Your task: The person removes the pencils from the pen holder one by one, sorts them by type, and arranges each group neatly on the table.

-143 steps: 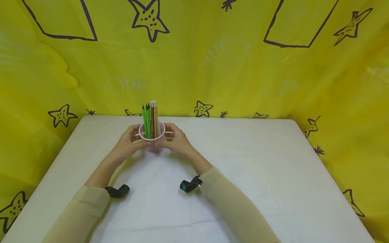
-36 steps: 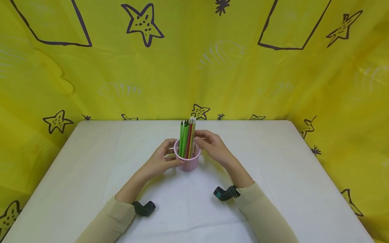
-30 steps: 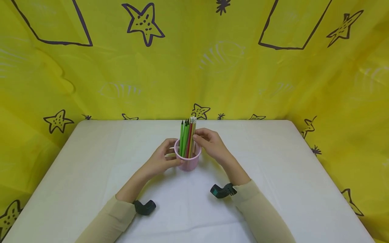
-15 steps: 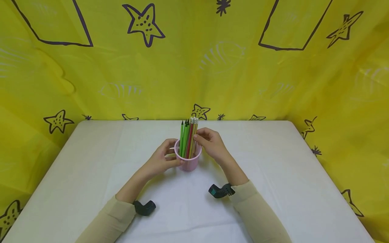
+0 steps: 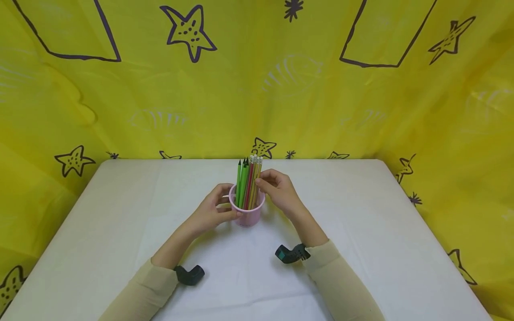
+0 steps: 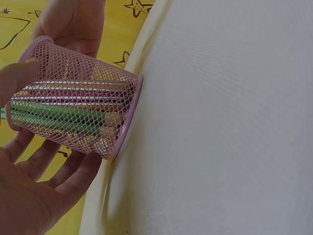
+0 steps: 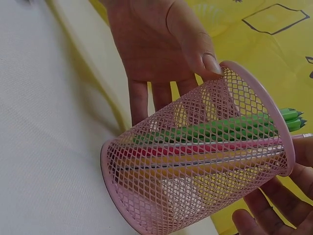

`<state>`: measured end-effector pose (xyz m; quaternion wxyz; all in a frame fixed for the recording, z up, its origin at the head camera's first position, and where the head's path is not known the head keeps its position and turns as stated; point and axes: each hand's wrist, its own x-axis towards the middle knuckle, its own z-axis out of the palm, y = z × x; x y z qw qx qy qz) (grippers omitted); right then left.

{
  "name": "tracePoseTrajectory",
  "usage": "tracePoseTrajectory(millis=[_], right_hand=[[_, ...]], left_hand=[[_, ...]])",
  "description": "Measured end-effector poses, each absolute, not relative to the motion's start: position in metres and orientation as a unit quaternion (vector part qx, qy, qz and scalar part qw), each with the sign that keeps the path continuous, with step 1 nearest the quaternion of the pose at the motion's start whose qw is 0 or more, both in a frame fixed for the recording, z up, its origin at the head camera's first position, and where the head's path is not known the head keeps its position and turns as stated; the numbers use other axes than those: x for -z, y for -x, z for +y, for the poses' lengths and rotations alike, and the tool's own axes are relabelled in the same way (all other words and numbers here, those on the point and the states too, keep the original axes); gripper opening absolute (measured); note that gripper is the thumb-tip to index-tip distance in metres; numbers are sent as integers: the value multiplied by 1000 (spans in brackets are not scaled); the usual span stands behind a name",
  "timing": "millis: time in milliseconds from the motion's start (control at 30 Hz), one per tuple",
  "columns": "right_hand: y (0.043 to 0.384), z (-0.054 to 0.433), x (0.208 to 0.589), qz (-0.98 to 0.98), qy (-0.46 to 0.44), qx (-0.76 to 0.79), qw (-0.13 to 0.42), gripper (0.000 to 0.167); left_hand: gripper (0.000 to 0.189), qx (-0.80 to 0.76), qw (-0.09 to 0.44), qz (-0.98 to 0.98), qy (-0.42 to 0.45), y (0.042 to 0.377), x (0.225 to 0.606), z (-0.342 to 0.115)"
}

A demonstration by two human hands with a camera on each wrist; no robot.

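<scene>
A pink mesh pencil cup (image 5: 247, 219) stands upright on the white table, holding several pencils. Green pencils (image 5: 242, 180) with dark points up lean at its left side. A red pencil (image 5: 249, 187) and several yellowish ones with white erasers up fill the right. My left hand (image 5: 210, 213) grips the cup's left side, thumb in front and fingers behind, as the left wrist view (image 6: 36, 196) also shows. At the right rim, my right hand (image 5: 281, 189) pinches a yellow pencil (image 5: 259, 168) between thumb and fingers; its fingertips are partly hidden.
The white-covered table (image 5: 341, 209) spreads around the cup. Behind and at both sides hangs a yellow curtain (image 5: 241, 89) with starfish drawings. Each wrist wears a black camera, a left one (image 5: 190, 275) and a right one (image 5: 291, 253).
Both hands first held the cup farther left; it now stands nearer the middle. My right hand has left the cup's side for the pencils, and the eraser ends have fanned out rightward.
</scene>
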<state>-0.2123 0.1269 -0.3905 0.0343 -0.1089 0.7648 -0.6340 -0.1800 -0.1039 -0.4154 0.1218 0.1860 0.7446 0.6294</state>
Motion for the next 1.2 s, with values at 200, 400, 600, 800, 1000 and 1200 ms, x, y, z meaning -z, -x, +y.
tracePoseTrajectory(millis=[200,400,600,800,1000,1200], right_hand=[[212,128,391,764,106,636,32,20],[213,130,392,760,107,640,32,20],[213,130,390,756,116,644,26,17],[215,131,390,752,117,648,27,16],[216,132,387,743,111,660,6,18],[213,136,381,729,114,675,10,20]], left_hand=[[68,-629,124,744,-189,180,416,-103],[69,-628,124,745,-188,179,416,-103],[68,-628,117,745,-193,180,416,-104],[69,-630,116,743,-192,180,417,-103],[68,-631,110,741,-200,181,418,-103],[69,-632,114,742,-194,180,419,-103]])
